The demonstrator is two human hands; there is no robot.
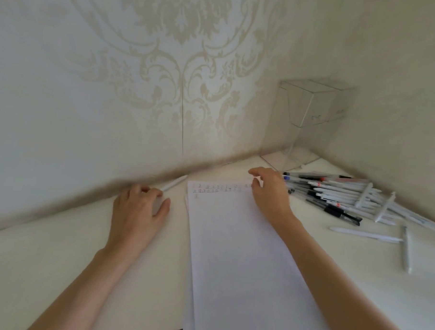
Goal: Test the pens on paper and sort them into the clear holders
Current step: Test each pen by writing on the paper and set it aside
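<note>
Paper [235, 253] laid on table [45, 262], white pen [174, 183] touched by curled left hand [139, 209], grip cannot be told, right hand [270, 192] relaxed, nothing held, pile of pens [335, 192] beside it, clear holders [311, 111] cornered behind.

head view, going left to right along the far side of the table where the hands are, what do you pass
left hand → white pen → paper → right hand → pen pile
</note>
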